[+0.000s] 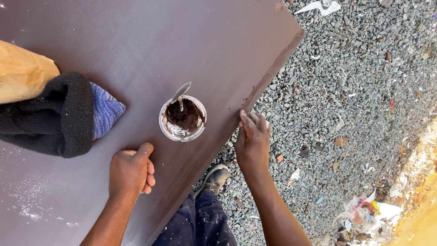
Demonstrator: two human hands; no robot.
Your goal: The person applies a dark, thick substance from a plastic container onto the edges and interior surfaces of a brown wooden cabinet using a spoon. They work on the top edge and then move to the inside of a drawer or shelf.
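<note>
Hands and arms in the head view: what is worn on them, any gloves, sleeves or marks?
Both arms are bare to the frame edge: no sleeves, gloves, watch or rings show. The left hand looks clean. The right hand has dark brown smears on its fingertips, like the paste in the cup. Below, dark blue trousers flecked with pale paint and a black shoe.

My work sits on a big dark brown board set over grey gravel ground. On the board, near its right edge, stands a small clear tub of dark brown paste with a metal spoon in it. To the left lie a black knitted cloth with a blue end and, touching it at the far left, a tan paper bag. White powder dusts the near left. My left hand rests on the board; my right hand touches its edge.
</note>
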